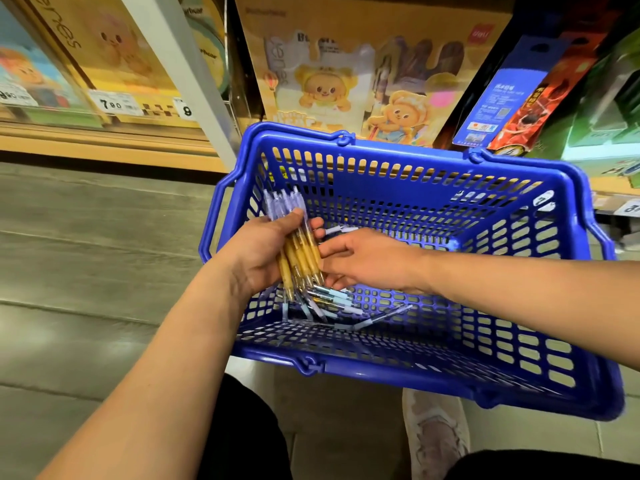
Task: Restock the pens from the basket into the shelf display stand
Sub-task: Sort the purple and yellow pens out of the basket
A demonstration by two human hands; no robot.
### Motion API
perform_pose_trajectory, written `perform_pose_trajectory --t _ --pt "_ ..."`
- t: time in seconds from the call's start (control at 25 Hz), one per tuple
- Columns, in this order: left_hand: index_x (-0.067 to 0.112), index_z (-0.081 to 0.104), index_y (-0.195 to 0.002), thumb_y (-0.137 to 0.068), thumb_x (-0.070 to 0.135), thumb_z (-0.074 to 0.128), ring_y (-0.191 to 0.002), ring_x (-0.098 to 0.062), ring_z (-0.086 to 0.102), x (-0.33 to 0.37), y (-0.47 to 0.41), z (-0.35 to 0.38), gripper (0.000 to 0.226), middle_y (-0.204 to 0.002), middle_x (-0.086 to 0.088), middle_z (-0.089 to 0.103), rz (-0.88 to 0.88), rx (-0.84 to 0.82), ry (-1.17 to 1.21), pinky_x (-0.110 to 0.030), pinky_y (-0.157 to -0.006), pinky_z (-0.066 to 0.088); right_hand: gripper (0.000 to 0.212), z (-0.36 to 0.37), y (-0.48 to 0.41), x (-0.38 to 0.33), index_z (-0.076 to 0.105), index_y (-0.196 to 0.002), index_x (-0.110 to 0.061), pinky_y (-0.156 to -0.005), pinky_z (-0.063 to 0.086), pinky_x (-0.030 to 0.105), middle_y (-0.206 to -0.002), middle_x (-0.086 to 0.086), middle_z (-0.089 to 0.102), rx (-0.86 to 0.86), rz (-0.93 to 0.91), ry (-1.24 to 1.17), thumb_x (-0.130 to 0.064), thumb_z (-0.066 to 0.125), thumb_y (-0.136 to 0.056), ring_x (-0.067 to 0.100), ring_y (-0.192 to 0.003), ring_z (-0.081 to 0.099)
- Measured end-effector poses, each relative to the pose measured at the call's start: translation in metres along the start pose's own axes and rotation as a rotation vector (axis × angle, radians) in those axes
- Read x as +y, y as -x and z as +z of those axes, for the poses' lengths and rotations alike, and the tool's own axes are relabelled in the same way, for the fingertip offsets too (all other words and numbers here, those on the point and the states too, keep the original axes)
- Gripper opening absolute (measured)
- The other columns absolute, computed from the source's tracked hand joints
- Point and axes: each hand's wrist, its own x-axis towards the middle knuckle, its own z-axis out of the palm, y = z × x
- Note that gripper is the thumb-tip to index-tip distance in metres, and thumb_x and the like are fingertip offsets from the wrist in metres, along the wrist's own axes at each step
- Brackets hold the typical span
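Item under inspection: a bundle of pens [300,252], yellow barrels with lilac tops, held in your left hand [263,251] above the left inner side of the basket [398,370]. Your fingers and thumb are wrapped firmly round the middle of the barrels. The tops point away from you and the tips point down toward you. At least four barrels are visible; the overlap prevents an exact count.

Your right hand [367,261] reaches in from the right, with thumb and fingers at the lower end of the same bundle. You cannot tell whether it pinches the pens or only touches them.

Container: one blue plastic basket with slotted walls, both handles folded down at its ends. Its floor holds loose pens [332,299], pale blue and lilac, lying crossed in a heap under your hands. There are several, too tangled to count. One more pale pen [341,230] shows just behind your fingers.

Surroundings: the basket stands close to a wooden shelf [104,147]. The shelf carries boxes printed with cartoon bears [322,88] and price tags [110,103] along its edge.
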Motion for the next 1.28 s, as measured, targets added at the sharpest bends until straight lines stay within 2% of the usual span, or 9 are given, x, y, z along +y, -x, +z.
perform_pose_trajectory --t 0.12,0.32,0.64,0.84,0.92,1.0,1.12,1.2,1.28 --pt "0.003 0.071 -0.106 -0.105 0.012 0.050 -0.082 -0.024 0.077 0.002 -0.001 -0.005 0.023 -0.099 -0.012 0.076 -0.055 -0.045 0.029 -0.047 -0.067 0.064 0.017 0.000 0.000 0.001 0.071 -0.111 -0.012 -0.085 0.058 0.024 -0.098 0.006 0.074 -0.014 -0.013 -0.061 -0.014 0.057 -0.102 0.012 -0.086 0.069" --pt "0.002 0.069 -0.119 -0.102 0.005 0.050 -0.089 -0.022 0.075 0.003 0.001 -0.005 0.026 -0.099 -0.009 0.076 -0.060 -0.089 0.048 -0.042 -0.071 0.065 0.026 0.000 0.000 0.002 0.060 -0.128 -0.004 -0.098 0.056 0.036 -0.119 0.015 0.072 -0.120 0.018 -0.311 -0.010 0.049 -0.105 0.024 -0.110 0.071" --pt "0.001 0.068 -0.106 -0.095 0.000 0.061 -0.072 -0.017 0.073 -0.001 0.001 0.001 0.013 -0.084 -0.010 0.071 0.018 -0.031 0.036 -0.035 -0.062 0.062 0.022 0.003 -0.004 0.004 0.065 -0.116 0.003 -0.086 0.060 0.028 -0.106 0.017 0.075 -0.028 -0.035 -0.155 -0.012 0.056 -0.102 0.023 -0.097 0.075" --pt "0.002 0.059 -0.124 -0.097 -0.001 0.059 -0.074 -0.017 0.067 0.000 0.003 0.003 0.027 -0.083 -0.008 0.066 0.100 0.045 -0.040 -0.037 -0.072 0.062 0.032 -0.003 -0.013 0.015 0.068 -0.110 0.000 -0.081 0.060 0.024 -0.099 0.012 0.077 -0.119 0.040 -0.169 -0.029 0.066 -0.097 0.019 -0.094 0.076" --pt "0.003 0.058 -0.121 -0.099 -0.001 0.057 -0.072 -0.017 0.066 0.004 0.006 0.000 0.023 -0.080 -0.007 0.065 0.135 0.078 -0.047 -0.038 -0.073 0.062 0.029 -0.013 -0.020 0.026 0.070 -0.107 -0.009 -0.081 0.061 0.025 -0.097 0.005 0.078 -0.185 0.102 0.015 -0.036 0.064 -0.097 0.015 -0.091 0.076" --pt "0.003 0.057 -0.117 -0.100 0.000 0.056 -0.070 -0.018 0.066 0.007 0.011 -0.006 0.018 -0.078 -0.007 0.065 0.164 0.104 -0.067 -0.037 -0.070 0.062 0.018 -0.023 -0.035 0.044 0.071 -0.104 -0.017 -0.087 0.060 0.029 -0.097 -0.002 0.076 -0.120 0.143 0.348 -0.032 0.062 -0.099 0.014 -0.093 0.074" --pt "0.005 0.057 -0.111 -0.101 0.001 0.054 -0.065 -0.015 0.066 0.009 0.015 -0.012 0.011 -0.077 -0.006 0.064 0.231 0.138 -0.138 -0.033 -0.063 0.061 0.026 -0.029 -0.068 0.069 0.066 -0.122 -0.017 -0.095 0.052 0.031 -0.116 -0.001 0.067 0.027 0.154 0.924 -0.029 0.058 -0.101 0.021 -0.111 0.064" --pt "0.005 0.058 -0.104 -0.101 0.002 0.055 -0.061 -0.016 0.065 0.010 0.018 -0.014 0.005 -0.076 -0.008 0.064 0.225 0.132 -0.143 -0.030 -0.055 0.060 0.036 -0.026 -0.094 0.077 0.059 -0.132 -0.016 -0.090 0.051 0.032 -0.125 0.006 0.062 0.119 0.102 1.035 -0.033 0.059 -0.100 0.025 -0.112 0.061" --pt "0.006 0.060 -0.099 -0.101 0.003 0.055 -0.058 -0.016 0.065 0.011 0.019 -0.016 0.006 -0.071 -0.008 0.064 0.218 0.127 -0.139 -0.029 -0.054 0.059 0.031 -0.019 -0.118 0.080 0.062 -0.126 -0.019 -0.083 0.050 0.032 -0.121 0.006 0.061 0.209 0.049 0.977 -0.033 0.061 -0.099 0.026 -0.106 0.062"
